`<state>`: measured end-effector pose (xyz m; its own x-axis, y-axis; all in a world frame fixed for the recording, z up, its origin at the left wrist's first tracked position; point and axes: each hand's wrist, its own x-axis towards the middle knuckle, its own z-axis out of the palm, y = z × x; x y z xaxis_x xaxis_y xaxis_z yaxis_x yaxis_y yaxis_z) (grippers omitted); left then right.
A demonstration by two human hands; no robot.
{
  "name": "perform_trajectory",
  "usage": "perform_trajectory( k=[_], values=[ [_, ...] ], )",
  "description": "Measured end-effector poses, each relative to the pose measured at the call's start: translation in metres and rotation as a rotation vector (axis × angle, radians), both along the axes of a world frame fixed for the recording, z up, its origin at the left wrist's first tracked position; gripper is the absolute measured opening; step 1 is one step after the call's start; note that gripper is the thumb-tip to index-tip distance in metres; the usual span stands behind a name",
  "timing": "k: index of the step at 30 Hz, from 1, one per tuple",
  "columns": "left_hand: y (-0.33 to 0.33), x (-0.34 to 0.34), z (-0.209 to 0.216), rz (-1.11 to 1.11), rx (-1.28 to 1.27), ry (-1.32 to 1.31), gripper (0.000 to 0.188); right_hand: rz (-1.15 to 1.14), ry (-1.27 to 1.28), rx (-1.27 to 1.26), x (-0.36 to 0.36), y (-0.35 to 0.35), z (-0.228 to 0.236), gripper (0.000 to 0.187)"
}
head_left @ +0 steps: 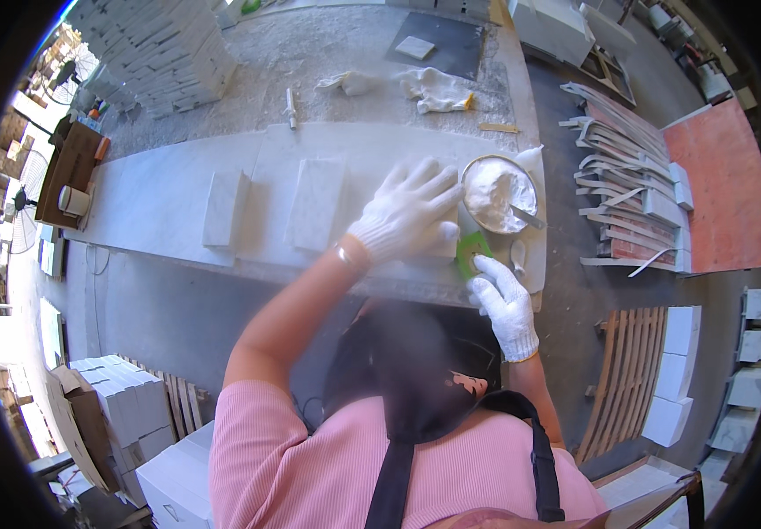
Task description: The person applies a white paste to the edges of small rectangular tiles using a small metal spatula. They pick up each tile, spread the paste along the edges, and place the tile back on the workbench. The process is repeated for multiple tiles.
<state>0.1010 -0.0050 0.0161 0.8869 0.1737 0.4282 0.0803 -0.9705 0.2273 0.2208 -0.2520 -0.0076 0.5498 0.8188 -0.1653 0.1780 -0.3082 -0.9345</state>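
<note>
Flat bright-green rectangular piece: pale central marking, near the pale worktop's front right corner
White-gloved right hand: closed, pinching it
White-gloved left hand: spread, palm down

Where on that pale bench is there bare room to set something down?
The widest bare patch of bench lies between the brown box and the leftmost block. A narrower gap separates that from the second block. The right end is crowded: left hand, right hand holding a green pad, and powder bowl.
</note>
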Motion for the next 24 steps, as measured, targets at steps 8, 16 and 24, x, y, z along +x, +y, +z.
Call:
perform_trajectory(
  k=[8, 16, 24],
  values=[
    [0.024, 0.016, -0.018, 0.279, 0.056, 0.112, 0.057, -0.081, 0.109, -0.017, 0.001, -0.004, 0.006, 0.042],
    [-0.072, -0.063, 0.019, -0.037, -0.219, 0.149, 0.056, -0.089, 0.003, 0.056, 0.020, 0.021, 0.010, 0.041],
    [-0.062, -0.101, -0.008, 0.352, -0.874, -0.152, 0.066, 0.010, 0.125, -0.053, 0.022, 0.032, 0.026, 0.044]
  ],
)
